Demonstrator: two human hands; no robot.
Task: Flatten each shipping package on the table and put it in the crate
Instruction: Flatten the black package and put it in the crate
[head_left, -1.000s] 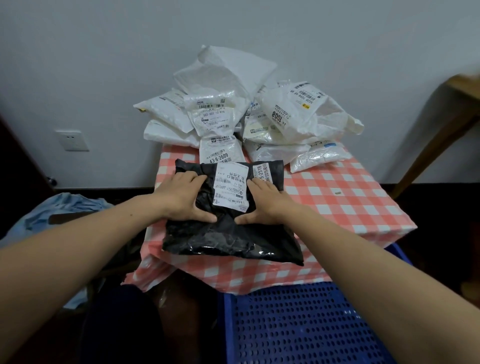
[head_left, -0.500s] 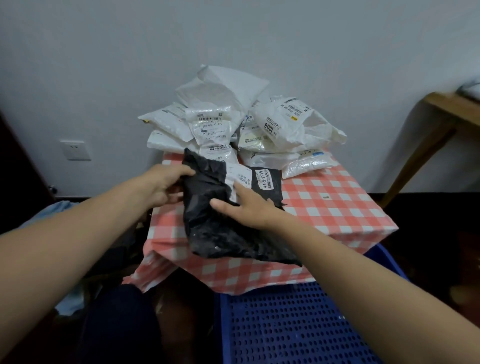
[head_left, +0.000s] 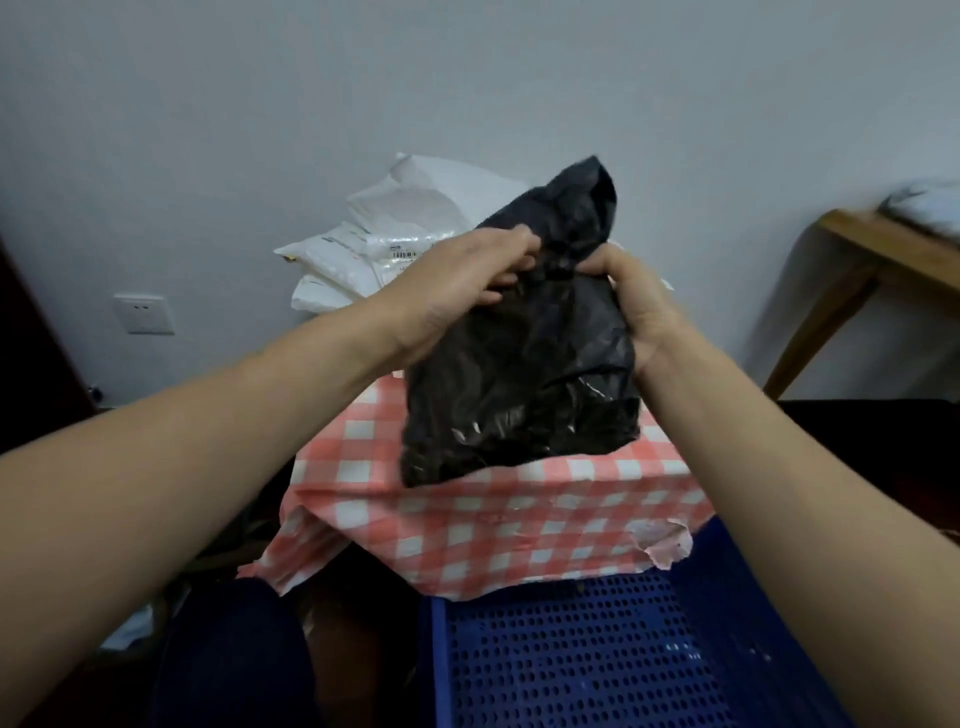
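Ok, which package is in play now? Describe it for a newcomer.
Find the red-and-white checked tablecloth, with the blue perforated plastic crate in front of it. Held up over that cloth, the left hand and right hand grip a crinkled black plastic shipping bag by its upper part. It is the only black one; the piled white plastic mailers behind are all pale.

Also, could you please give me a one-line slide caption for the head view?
Left hand and right hand hold a black package above the checked table, blue crate below.
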